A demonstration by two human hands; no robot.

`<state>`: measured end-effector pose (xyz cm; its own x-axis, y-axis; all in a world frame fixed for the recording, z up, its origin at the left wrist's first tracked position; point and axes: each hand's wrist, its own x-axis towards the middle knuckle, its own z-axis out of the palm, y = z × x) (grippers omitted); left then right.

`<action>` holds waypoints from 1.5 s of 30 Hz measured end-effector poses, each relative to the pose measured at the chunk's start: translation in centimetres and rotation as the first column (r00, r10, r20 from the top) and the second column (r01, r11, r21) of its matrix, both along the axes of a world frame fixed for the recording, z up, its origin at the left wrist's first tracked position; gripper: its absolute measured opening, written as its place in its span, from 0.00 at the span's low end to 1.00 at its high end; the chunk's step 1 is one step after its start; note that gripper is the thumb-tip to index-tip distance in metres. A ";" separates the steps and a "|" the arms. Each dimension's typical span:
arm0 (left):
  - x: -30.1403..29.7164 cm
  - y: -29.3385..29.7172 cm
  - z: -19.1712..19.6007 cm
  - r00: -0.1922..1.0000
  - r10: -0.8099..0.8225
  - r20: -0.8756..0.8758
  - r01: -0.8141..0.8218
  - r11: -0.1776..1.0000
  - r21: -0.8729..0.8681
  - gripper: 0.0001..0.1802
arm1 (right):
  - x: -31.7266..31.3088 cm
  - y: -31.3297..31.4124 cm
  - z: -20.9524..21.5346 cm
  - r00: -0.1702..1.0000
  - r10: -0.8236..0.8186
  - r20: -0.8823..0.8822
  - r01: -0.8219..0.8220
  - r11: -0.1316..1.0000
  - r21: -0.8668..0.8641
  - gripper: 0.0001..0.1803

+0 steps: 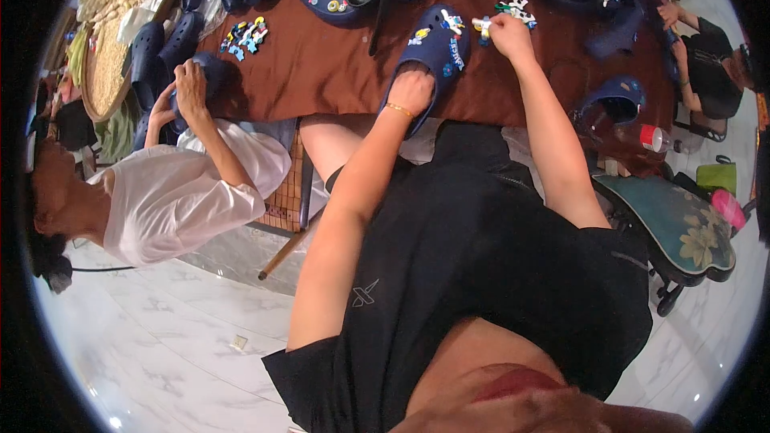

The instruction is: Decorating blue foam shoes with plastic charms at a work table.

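A navy clog [437,52] with several small cartoon shoe charms on its perforated toe lies at the table's near edge. My left hand [414,90] reaches into its foot opening and holds it from inside, with the fingertips hidden. To its right, my right hand [512,35] is closed in a pinch at a small white, yellow and blue shoe charm [482,28]. Just beyond that hand rests a pile of loose charms [516,7] in white, green and dark colours.
On the brown tablecloth [321,72] lie another charm pile [245,38] and several navy clogs along the far side. A co-worker in white [180,200] handles a clog at left; another person in black [710,72] sits far right. A bottle [658,140] and padded chair [674,220] are at right.
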<state>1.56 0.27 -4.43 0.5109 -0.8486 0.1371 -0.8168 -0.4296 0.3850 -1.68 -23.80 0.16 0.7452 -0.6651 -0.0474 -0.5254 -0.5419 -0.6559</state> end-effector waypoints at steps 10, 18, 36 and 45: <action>0.2 0.0 0.3 1.000 0.016 0.014 -0.016 1.000 0.004 0.08 | -3.5 -1.0 -1.7 0.988 -0.038 -0.148 -0.016 0.937 -0.348 0.10; -0.2 0.1 -0.2 0.999 0.022 0.026 -0.023 1.000 0.013 0.09 | -0.9 1.9 -2.1 0.966 0.010 -0.259 -0.148 0.843 -0.517 0.11; -0.2 0.2 0.1 1.000 0.025 0.013 -0.025 1.000 0.003 0.09 | 6.2 2.6 -0.4 0.948 0.283 0.145 -0.306 0.935 0.179 0.10; 0.0 -0.1 -0.2 0.999 0.035 0.038 -0.034 0.999 -0.029 0.09 | 7.6 3.0 -1.5 0.936 0.305 -0.175 -0.302 0.952 0.044 0.16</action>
<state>1.51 0.19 -4.60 0.5335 -0.8263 0.1808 -0.8163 -0.4470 0.3659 5.90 -20.76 -1.31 0.8901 -0.4064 -0.2063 -0.4460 -0.6837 -0.5776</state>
